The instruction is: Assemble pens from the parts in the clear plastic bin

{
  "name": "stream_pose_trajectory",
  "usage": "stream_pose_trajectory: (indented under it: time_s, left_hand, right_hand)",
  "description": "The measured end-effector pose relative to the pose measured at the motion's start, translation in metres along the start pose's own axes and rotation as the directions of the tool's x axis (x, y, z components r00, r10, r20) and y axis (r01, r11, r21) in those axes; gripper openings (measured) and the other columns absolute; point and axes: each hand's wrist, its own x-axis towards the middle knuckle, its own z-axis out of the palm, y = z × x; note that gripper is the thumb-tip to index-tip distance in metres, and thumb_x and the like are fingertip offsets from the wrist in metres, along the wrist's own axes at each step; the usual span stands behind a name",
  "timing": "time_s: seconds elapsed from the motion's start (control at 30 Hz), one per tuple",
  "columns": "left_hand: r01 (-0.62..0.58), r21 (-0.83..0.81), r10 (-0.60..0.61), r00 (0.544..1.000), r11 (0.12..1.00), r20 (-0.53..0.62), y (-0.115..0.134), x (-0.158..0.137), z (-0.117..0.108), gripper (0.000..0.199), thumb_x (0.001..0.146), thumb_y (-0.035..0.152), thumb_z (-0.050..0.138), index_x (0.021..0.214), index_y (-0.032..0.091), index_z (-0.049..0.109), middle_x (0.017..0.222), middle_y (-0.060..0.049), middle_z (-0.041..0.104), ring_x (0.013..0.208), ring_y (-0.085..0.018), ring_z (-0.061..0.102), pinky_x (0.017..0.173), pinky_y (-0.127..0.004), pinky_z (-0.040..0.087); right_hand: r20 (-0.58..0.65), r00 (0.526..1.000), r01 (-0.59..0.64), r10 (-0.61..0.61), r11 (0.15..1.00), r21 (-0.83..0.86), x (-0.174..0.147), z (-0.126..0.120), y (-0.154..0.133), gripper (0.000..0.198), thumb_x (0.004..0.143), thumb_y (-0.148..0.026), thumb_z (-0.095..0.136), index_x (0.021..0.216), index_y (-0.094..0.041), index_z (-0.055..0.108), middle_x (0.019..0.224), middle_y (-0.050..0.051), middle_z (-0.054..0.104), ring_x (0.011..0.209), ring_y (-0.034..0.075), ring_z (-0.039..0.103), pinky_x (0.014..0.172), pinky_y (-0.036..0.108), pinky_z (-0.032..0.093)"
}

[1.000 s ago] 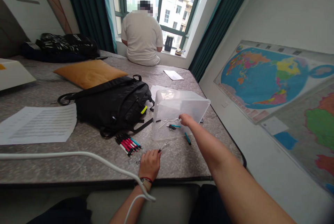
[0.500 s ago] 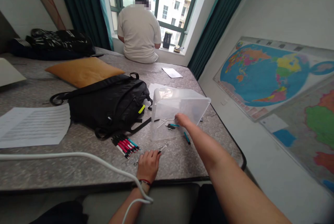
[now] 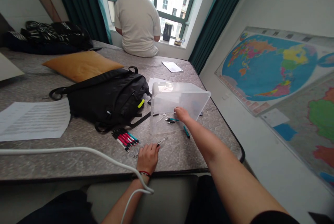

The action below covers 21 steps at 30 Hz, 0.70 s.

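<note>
My left hand (image 3: pixel 147 158) rests on the table near its front edge, fingers curled down. A clear pen with a dark part (image 3: pixel 162 142) pokes out by its thumb and forefinger. My right hand (image 3: pixel 182 114) reaches into a clear plastic bin (image 3: pixel 180 95) lying on its side. Its fingers are bent together at a thin white stick; what they grip, if anything, is too small to make out. Near it inside lie teal and black pens (image 3: pixel 172 120). One teal pen (image 3: pixel 186 132) lies below my right wrist. Left of my left hand, several red, black and teal pens (image 3: pixel 125 139) lie in a row.
A black backpack (image 3: pixel 109 98) lies left of the bin, with an orange-brown envelope-like item (image 3: pixel 83 64) behind it. Printed sheets (image 3: pixel 36 119) lie at the left. A white cable (image 3: pixel 78 150) crosses the foreground. A person (image 3: pixel 138 25) sits by the window, facing away.
The view has tilted slightly down, so most of the scene sits higher in the picture. Both hands stay at nearly the same places, the right one still in the bin.
</note>
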Motion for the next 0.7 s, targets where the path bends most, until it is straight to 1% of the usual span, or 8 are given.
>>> stream_pose_trajectory:
  time_s: [0.13,0.27,0.37,0.47,0.6,0.7]
  left_hand:
    - [0.005,-0.001,-0.005,1.0,1.0,0.001,0.0,0.0,0.0,0.031,0.102,0.034,0.037,0.098,0.023,0.066,0.088,-0.005,0.068,0.086,-0.025,0.056,0.075,-0.038,0.033]
    - [0.002,-0.009,-0.002,1.0,1.0,-0.006,0.001,0.0,0.002,0.03,0.102,0.034,0.037,0.097,0.023,0.066,0.088,-0.005,0.068,0.085,-0.024,0.056,0.075,-0.037,0.033]
    - [0.0,-0.009,0.0,1.0,1.0,-0.013,0.0,0.001,0.002,0.03,0.102,0.035,0.038,0.097,0.024,0.066,0.088,-0.005,0.068,0.086,-0.024,0.056,0.075,-0.037,0.033]
    - [0.005,-0.012,-0.005,1.0,1.0,-0.007,0.001,0.001,0.001,0.031,0.102,0.035,0.037,0.095,0.024,0.065,0.087,-0.005,0.068,0.086,-0.024,0.056,0.075,-0.037,0.033]
    - [0.013,-0.019,-0.013,1.0,1.0,-0.002,0.002,0.0,-0.002,0.03,0.102,0.034,0.038,0.096,0.023,0.066,0.087,-0.005,0.068,0.085,-0.024,0.056,0.076,-0.038,0.034]
    - [0.02,-0.015,-0.02,1.0,1.0,-0.001,0.003,0.0,-0.002,0.031,0.102,0.034,0.037,0.097,0.024,0.066,0.088,-0.006,0.068,0.086,-0.025,0.056,0.076,-0.038,0.034]
  right_hand:
    - [-0.051,0.999,0.016,-0.014,0.999,0.037,-0.002,-0.01,-0.001,0.03,0.095,-0.017,0.045,0.118,-0.017,0.065,0.122,0.013,0.066,0.107,0.023,0.062,0.089,0.028,0.045]
    - [-0.068,0.994,0.094,-0.089,0.993,0.072,-0.01,-0.022,-0.008,0.032,0.097,-0.021,0.042,0.12,-0.017,0.064,0.123,0.011,0.067,0.108,0.02,0.062,0.09,0.025,0.043]
    - [-0.01,0.987,0.159,-0.159,0.983,0.088,-0.02,-0.026,-0.014,0.026,0.093,-0.021,0.051,0.112,-0.019,0.069,0.113,0.008,0.072,0.1,0.018,0.065,0.084,0.022,0.044]
    - [0.064,0.977,0.197,-0.203,0.976,0.092,-0.026,-0.023,-0.021,0.022,0.088,-0.02,0.058,0.104,-0.02,0.073,0.106,0.007,0.075,0.094,0.019,0.066,0.077,0.021,0.044]
    - [0.142,0.965,0.211,-0.22,0.975,0.074,-0.023,-0.018,-0.028,0.02,0.082,-0.019,0.063,0.098,-0.02,0.074,0.104,0.008,0.075,0.091,0.02,0.067,0.072,0.022,0.043]
    - [0.167,0.963,0.206,-0.213,0.977,0.057,-0.021,-0.015,-0.033,0.021,0.082,-0.018,0.062,0.099,-0.02,0.075,0.105,0.009,0.075,0.091,0.021,0.067,0.071,0.023,0.042]
